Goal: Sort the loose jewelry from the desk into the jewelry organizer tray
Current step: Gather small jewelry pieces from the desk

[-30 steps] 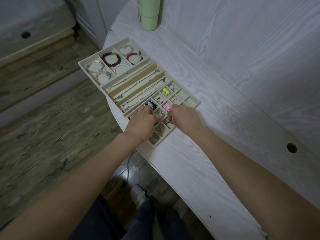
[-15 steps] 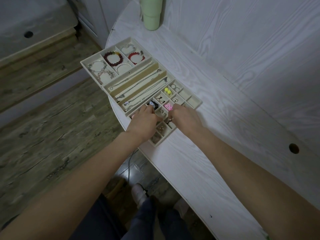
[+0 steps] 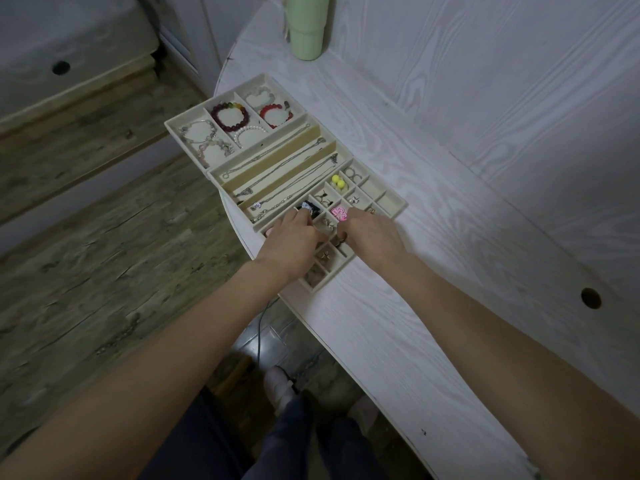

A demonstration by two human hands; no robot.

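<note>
Two bare hands work over the near end of a cream jewelry organizer tray point(image 3: 393, 199) that sits on a white wood-grain desk point(image 3: 450, 202), its far corner jutting past the desk's curved edge above the floor. The left hand point(image 3: 294, 239) lies across the small square cells, fingertips curled down beside a black-and-white piece point(image 3: 309, 207); whether it pinches anything cannot be told from here. The right hand point(image 3: 372, 233) reaches in just beside a pink flower-shaped piece point(image 3: 339, 213), fingers bent over a cell and something small and dark showing under the thumb, though a firm grip on it cannot be confirmed. No loose jewelry shows on the bare desk; what is visible already lies in the tray: beaded bracelets point(image 3: 230, 114) in dark red, bright red and pearl white in the far compartments, thin metal chains point(image 3: 287, 168) laid along the long tan-walled channels, yellow ball earrings point(image 3: 338, 181) and tiny studs in the grid. The risk looks plain: a hard press on the overhanging tray could tip or slide it off the edge, and the small, smooth studs could slip from fingertips into the wrong cell or bounce to the plank floor point(image 3: 86, 237). A pale green tumbler point(image 3: 306, 29) stands well apart at the desk's far end.
</note>
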